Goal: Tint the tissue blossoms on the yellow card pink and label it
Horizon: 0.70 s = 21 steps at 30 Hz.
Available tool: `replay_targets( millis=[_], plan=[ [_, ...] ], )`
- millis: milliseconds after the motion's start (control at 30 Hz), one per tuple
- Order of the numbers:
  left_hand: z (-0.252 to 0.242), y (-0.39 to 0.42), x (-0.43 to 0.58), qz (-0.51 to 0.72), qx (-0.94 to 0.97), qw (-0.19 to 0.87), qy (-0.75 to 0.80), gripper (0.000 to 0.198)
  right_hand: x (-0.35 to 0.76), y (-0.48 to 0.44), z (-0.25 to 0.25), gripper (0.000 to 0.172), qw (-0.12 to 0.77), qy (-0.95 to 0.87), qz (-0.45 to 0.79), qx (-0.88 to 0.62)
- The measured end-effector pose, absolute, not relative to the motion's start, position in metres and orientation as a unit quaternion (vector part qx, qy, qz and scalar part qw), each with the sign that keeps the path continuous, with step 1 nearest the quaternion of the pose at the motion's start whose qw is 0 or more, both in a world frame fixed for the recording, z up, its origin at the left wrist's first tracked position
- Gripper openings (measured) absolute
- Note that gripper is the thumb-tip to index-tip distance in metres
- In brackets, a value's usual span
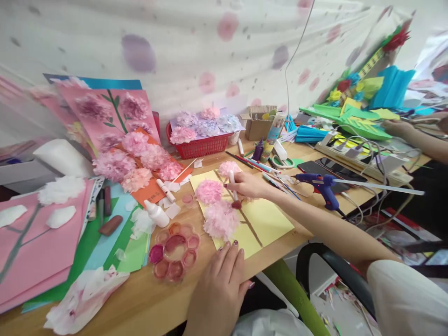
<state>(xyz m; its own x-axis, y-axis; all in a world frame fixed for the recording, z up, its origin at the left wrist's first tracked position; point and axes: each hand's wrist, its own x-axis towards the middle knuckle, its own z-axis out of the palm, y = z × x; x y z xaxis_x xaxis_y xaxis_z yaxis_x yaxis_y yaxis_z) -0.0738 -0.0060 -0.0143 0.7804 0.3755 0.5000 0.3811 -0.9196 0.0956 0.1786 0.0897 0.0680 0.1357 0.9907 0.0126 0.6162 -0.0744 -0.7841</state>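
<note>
My right hand (247,184) is closed around a brush (236,204) with a white handle and a dark red, fluffy head pointing down. The brush head is over the yellow paper (273,221), beside the pink tissue flowers; whether it touches them I cannot tell. On that paper are a bright pink flower (209,191), a pale pink flower (221,219) and a brown drawn stem (250,224). My left hand (224,280) lies flat with fingers stretched, its fingertips at the paper's near edge. Left of it sits a flower-shaped paint palette (175,249) with pink and red stains.
A white glue bottle (157,213) lies behind the palette. A red basket (201,145) of paper flowers stands at the back. To the right are a blue glue gun (322,184) and a power strip (364,161) with cables. Another person's hand (399,128) is at far right.
</note>
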Motion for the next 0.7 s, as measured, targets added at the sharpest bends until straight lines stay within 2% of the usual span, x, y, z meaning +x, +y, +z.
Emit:
replay_targets(
  millis=[133,233,267,367,467,567,700],
  plan=[
    [-0.009,-0.006,-0.071,-0.29,-0.936,0.015,-0.2,0.044,0.182,0.086,0.077,0.034,0.333,-0.622,0.274,-0.653],
    [-0.008,-0.006,-0.071,-0.29,-0.936,0.02,-0.2,0.044,0.18,0.084,0.077,0.038,0.271,-0.618,0.389,-0.627],
    [-0.008,-0.006,-0.071,-0.29,-0.936,0.021,-0.201,0.043,0.178,0.083,0.077,0.038,0.282,-0.603,0.407,-0.625],
    [-0.009,-0.007,-0.072,-0.279,-0.939,0.017,-0.202,0.043,0.171,0.076,0.078,0.038,0.339,-0.595,0.386,-0.619],
    [-0.009,-0.008,-0.071,-0.279,-0.938,0.009,-0.205,0.044,0.162,0.066,0.08,0.04,0.285,-0.631,0.427,-0.582],
    [-0.007,-0.008,-0.071,-0.282,-0.937,0.002,-0.208,0.044,0.152,0.058,0.08,0.038,0.335,-0.621,0.376,-0.601],
    [-0.007,-0.008,-0.072,-0.271,-0.941,-0.005,-0.205,0.045,0.143,0.052,0.077,0.038,0.291,-0.66,0.381,-0.579]
  ],
)
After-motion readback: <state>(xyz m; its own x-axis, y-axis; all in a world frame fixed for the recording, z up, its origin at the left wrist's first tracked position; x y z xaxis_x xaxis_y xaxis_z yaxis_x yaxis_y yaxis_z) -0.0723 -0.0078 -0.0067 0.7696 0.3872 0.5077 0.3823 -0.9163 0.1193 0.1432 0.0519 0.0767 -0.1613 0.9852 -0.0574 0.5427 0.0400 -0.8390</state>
